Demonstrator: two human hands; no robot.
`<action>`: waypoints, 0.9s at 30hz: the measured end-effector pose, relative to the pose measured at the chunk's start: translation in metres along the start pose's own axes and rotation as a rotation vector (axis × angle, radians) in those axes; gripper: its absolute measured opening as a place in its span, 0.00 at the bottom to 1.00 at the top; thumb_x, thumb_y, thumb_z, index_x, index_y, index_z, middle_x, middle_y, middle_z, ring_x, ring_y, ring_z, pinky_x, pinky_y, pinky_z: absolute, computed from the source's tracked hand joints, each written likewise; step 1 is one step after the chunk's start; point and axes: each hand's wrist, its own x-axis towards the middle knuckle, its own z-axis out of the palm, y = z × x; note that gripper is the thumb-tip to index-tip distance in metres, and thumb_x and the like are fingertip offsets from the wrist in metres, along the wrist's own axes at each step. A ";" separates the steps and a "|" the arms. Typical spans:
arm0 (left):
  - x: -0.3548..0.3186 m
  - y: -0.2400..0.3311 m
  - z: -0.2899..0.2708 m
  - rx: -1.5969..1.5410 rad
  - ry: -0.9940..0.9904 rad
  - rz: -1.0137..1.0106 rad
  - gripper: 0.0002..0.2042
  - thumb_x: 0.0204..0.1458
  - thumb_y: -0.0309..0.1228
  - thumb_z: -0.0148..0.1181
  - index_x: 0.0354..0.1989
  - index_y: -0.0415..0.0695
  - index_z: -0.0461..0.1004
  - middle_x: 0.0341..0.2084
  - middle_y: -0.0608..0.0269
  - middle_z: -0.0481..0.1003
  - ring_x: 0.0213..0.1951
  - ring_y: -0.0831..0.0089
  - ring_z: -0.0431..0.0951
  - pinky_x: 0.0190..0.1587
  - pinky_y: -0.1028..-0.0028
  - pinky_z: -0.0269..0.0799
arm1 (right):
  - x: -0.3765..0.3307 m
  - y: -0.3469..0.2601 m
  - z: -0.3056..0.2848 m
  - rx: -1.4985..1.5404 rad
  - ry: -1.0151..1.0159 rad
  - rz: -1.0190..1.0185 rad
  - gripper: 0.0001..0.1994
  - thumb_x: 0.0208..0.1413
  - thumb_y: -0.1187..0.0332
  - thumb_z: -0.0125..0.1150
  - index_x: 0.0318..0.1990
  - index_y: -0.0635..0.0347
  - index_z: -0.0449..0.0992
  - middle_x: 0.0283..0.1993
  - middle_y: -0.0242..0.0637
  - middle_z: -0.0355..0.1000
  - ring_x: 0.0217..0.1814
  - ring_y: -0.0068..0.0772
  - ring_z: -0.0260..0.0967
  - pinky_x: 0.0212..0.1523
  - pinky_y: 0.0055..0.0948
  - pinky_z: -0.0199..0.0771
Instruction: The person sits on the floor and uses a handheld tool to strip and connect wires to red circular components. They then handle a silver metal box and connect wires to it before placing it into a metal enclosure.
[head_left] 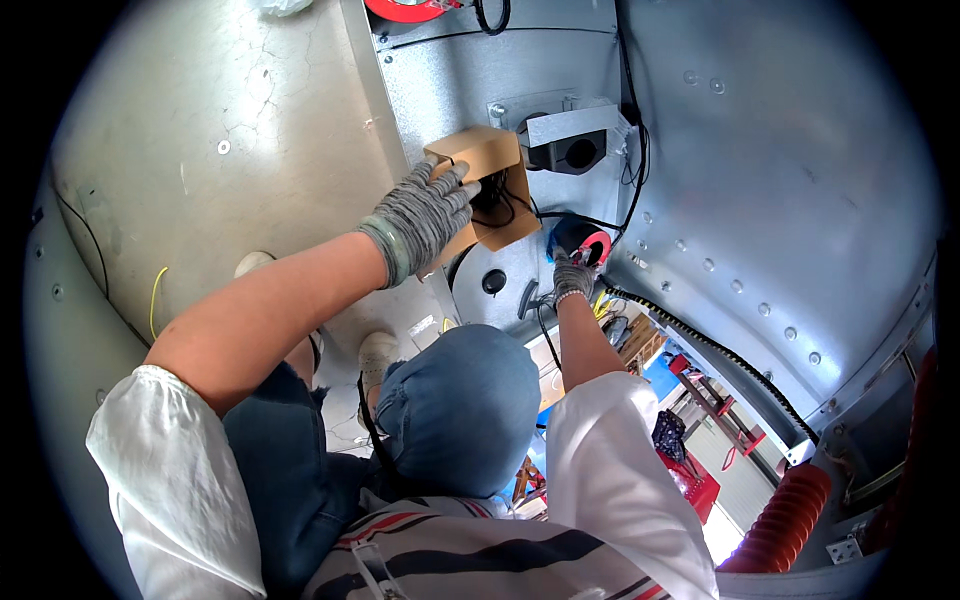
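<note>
My left hand [424, 212], in a grey knitted glove, grips the near side of an open cardboard box [484, 152]. Black cables [492, 205] lie coiled inside that box, and one dark lead runs out of it to the right. My right hand [573, 277], gloved the same way, is closed at the lower edge of a black round part with a red rim [597, 246]. Some blue material shows on the left of this part. The right fingertips are partly hidden against it.
A black clamp block [578, 152] with a round hole sits on the metal panel above. Black cable [640, 140] hangs along the curved metal wall [790, 150]. An opening with a black-trimmed edge [720, 345] lies at right, near an orange ribbed hose [783, 520]. A yellow tie [156, 300] is at left.
</note>
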 end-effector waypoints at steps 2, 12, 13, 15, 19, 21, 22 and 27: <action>0.003 -0.004 0.003 -0.012 0.038 -0.044 0.32 0.35 0.44 0.63 0.52 0.45 0.66 0.60 0.61 0.56 0.64 0.59 0.46 0.64 0.57 0.38 | 0.026 0.013 0.014 0.096 -0.004 0.009 0.45 0.38 0.52 0.67 0.63 0.56 0.50 0.60 0.41 0.59 0.60 0.32 0.58 0.58 0.28 0.55; 0.001 -0.013 0.020 -0.073 0.122 -0.098 0.29 0.38 0.38 0.58 0.53 0.46 0.65 0.59 0.60 0.56 0.64 0.62 0.46 0.66 0.59 0.37 | 0.033 0.023 -0.015 -0.156 0.012 -0.453 0.29 0.46 0.43 0.55 0.54 0.49 0.64 0.51 0.44 0.68 0.53 0.46 0.65 0.52 0.34 0.62; 0.002 -0.013 0.020 -0.094 0.141 -0.076 0.29 0.38 0.38 0.58 0.53 0.46 0.65 0.59 0.60 0.56 0.64 0.62 0.47 0.66 0.59 0.38 | 0.046 0.037 -0.024 -0.162 -0.087 -0.475 0.27 0.47 0.42 0.53 0.53 0.41 0.65 0.49 0.46 0.69 0.50 0.49 0.66 0.49 0.37 0.65; 0.003 -0.014 0.022 -0.124 0.171 -0.055 0.29 0.37 0.38 0.59 0.53 0.46 0.65 0.59 0.61 0.57 0.64 0.62 0.47 0.66 0.60 0.38 | 0.079 0.039 -0.032 -0.499 -0.160 -0.500 0.23 0.48 0.43 0.51 0.50 0.39 0.68 0.46 0.47 0.70 0.46 0.50 0.68 0.46 0.39 0.67; 0.003 -0.016 0.028 -0.126 0.197 -0.077 0.29 0.35 0.39 0.60 0.52 0.46 0.66 0.58 0.61 0.57 0.64 0.62 0.47 0.66 0.60 0.38 | 0.066 0.005 -0.067 0.014 0.173 -0.436 0.22 0.50 0.49 0.49 0.39 0.58 0.74 0.40 0.45 0.73 0.44 0.48 0.69 0.46 0.39 0.67; 0.003 -0.017 0.031 -0.167 0.242 -0.067 0.29 0.35 0.40 0.61 0.52 0.48 0.66 0.58 0.62 0.58 0.64 0.62 0.48 0.66 0.60 0.37 | 0.094 -0.007 -0.064 0.001 0.120 -0.444 0.26 0.50 0.46 0.46 0.45 0.57 0.72 0.46 0.51 0.70 0.51 0.49 0.66 0.51 0.38 0.64; 0.004 -0.017 0.030 -0.169 0.240 -0.064 0.29 0.35 0.40 0.61 0.52 0.48 0.66 0.58 0.63 0.58 0.64 0.63 0.48 0.66 0.60 0.37 | 0.112 -0.015 -0.056 -0.060 0.063 -0.325 0.27 0.50 0.46 0.47 0.47 0.61 0.70 0.48 0.52 0.69 0.52 0.50 0.65 0.52 0.38 0.63; 0.004 -0.018 0.035 -0.220 0.274 -0.061 0.29 0.33 0.39 0.61 0.51 0.49 0.68 0.58 0.64 0.59 0.64 0.64 0.49 0.66 0.62 0.38 | 0.171 -0.027 -0.024 -0.067 0.010 -0.187 0.37 0.42 0.45 0.59 0.49 0.73 0.64 0.51 0.58 0.65 0.56 0.51 0.62 0.55 0.37 0.60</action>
